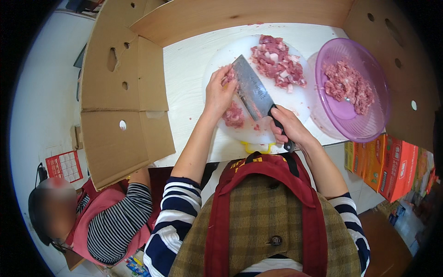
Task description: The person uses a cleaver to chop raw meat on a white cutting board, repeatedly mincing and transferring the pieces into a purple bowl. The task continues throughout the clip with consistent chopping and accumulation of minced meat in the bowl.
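Note:
My right hand (289, 125) grips the black handle of a cleaver (253, 88), its broad blade tilted up to the left over a round white cutting board (221, 57). My left hand (221, 91) is at the blade's far end, with some minced meat (227, 75) between its fingers and the steel. Just below lies a small heap of minced meat (234, 116) on the board. Coarser chopped meat with white fat pieces (278, 64) is spread at the board's upper right. A purple plastic basin (341, 123) to the right holds more minced meat (349, 86).
Cardboard panels (114, 138) stand along the left and right of the white table (183, 104), with a brown board (242, 17) at the back. A yellow handle (258, 148) shows at the near edge. Another person (117, 221) is at the lower left; colourful boxes (384, 162) stand lower right.

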The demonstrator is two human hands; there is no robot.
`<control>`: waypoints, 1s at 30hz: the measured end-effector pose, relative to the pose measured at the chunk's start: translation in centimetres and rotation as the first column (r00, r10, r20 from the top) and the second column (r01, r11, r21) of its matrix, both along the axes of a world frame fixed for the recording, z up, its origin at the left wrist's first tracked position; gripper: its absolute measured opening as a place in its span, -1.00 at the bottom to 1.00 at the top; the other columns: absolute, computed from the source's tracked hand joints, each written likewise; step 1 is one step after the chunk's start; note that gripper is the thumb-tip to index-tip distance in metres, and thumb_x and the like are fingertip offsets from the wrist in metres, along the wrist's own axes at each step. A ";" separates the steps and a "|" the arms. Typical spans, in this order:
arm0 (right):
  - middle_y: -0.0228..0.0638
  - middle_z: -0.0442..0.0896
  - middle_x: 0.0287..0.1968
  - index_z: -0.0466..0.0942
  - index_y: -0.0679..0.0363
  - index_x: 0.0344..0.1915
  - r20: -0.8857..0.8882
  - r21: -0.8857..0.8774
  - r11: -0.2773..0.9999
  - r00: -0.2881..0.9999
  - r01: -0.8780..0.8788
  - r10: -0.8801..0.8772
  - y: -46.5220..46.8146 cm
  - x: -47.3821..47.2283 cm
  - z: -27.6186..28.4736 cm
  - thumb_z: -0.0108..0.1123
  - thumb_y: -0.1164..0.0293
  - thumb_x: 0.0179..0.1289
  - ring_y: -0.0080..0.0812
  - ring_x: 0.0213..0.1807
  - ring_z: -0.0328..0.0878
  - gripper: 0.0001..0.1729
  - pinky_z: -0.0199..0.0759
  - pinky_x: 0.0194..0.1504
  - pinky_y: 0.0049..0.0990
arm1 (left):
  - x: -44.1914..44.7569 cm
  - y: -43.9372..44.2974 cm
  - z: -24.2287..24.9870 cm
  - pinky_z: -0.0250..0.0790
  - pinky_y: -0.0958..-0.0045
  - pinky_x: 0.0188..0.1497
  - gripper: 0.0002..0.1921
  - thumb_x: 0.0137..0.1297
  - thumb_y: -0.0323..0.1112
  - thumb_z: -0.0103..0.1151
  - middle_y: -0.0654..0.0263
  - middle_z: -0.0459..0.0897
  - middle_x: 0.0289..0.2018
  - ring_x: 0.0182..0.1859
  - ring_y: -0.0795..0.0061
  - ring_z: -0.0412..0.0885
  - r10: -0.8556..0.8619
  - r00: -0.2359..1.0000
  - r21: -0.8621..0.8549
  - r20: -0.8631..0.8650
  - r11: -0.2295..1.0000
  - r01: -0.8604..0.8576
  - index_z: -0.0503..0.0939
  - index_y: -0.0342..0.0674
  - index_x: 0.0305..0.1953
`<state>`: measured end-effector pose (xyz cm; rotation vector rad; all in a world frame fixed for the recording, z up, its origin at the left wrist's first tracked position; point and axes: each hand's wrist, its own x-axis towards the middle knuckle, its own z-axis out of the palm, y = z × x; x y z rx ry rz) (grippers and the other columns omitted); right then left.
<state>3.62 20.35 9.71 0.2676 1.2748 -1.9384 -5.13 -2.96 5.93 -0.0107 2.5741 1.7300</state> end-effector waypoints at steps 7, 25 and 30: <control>-0.45 0.23 -0.65 0.31 0.16 0.12 -0.144 -0.171 0.908 0.902 0.382 -0.406 7.2 6.3 7.2 -0.32 0.18 0.63 -0.65 -0.85 0.04 -0.65 0.00 -0.78 -0.59 | -1.9 12.9 8.3 0.35 0.26 0.13 -0.61 0.08 -0.34 0.42 0.21 0.61 -0.04 0.02 0.19 0.54 -0.278 0.601 -0.267 -0.749 0.957 0.110 0.60 -0.20 -0.04; -0.44 0.25 -0.64 0.27 0.19 -0.02 -0.395 -0.029 0.622 0.563 0.782 -0.726 19.3 13.5 7.2 -0.26 0.14 0.61 -0.65 -0.81 0.08 -0.67 0.10 -0.71 -0.60 | -6.2 30.0 4.9 0.47 0.25 0.00 -0.76 0.28 -0.20 0.25 0.06 0.70 -0.19 -0.10 0.10 0.64 -0.416 0.726 -0.245 -0.548 0.910 0.336 0.71 -0.22 -0.16; -0.42 0.26 -0.63 0.27 0.22 0.01 -0.449 -0.126 0.641 0.533 0.757 -0.717 18.1 12.7 7.2 -0.25 0.14 0.61 -0.63 -0.81 0.09 -0.65 0.07 -0.71 -0.60 | -5.5 27.5 6.8 0.48 0.34 0.09 -0.60 0.29 -0.22 0.26 0.08 0.64 0.07 0.07 0.22 0.64 -0.702 0.663 -0.478 -0.262 0.691 0.542 0.59 -0.15 0.13</control>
